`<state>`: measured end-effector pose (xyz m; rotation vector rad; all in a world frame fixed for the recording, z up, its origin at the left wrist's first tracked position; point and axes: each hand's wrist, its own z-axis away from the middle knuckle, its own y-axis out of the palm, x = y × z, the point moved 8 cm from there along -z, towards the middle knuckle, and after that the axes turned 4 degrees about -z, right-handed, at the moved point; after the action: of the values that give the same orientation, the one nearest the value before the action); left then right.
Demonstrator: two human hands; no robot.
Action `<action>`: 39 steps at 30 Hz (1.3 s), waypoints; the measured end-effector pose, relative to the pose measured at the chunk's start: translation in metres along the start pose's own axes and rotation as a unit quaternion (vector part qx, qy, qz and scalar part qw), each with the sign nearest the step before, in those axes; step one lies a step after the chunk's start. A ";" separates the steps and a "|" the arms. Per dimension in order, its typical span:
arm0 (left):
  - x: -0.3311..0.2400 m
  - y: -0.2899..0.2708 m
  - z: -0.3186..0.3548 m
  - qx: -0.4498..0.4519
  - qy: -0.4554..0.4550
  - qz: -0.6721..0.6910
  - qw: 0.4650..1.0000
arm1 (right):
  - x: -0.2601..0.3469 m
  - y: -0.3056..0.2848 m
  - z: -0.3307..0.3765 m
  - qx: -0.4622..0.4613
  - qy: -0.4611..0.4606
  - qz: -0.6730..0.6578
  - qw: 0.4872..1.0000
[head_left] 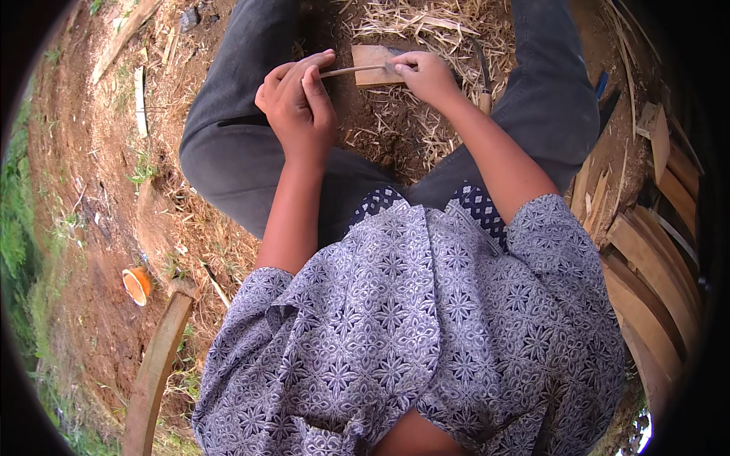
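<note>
Tan stick (353, 71), slender, smooth-looking (nearly straight), pinched by left grip (295, 97) and right grip (426, 77).

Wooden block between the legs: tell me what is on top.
A thin stick crosses over the wooden block to the right hand; whatever lies beneath that hand is covered.

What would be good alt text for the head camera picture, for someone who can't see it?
A seated person works a thin stick over a small wooden board, the left hand holding one end, the right hand pinching near the other. Wood shavings and a curved, wooden-handled tool lie between the legs.
</note>
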<state>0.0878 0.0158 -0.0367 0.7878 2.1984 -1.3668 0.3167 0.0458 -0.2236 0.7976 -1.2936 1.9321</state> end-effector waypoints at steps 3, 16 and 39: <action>0.005 -0.002 0.003 -0.005 -0.013 -0.005 1.000 | 0.019 -0.018 0.010 0.030 0.125 -0.124 0.984; 0.010 0.001 -0.002 -0.021 -0.009 0.007 1.000 | 0.040 -0.063 0.027 0.018 0.049 -0.298 0.953; 0.004 0.009 0.001 0.013 0.011 0.084 0.996 | 0.033 0.003 0.003 0.035 -0.048 0.063 0.996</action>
<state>0.0912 0.0188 -0.0457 0.9778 2.0818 -1.3115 0.2952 0.0489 -0.1979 0.8707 -1.3690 2.0714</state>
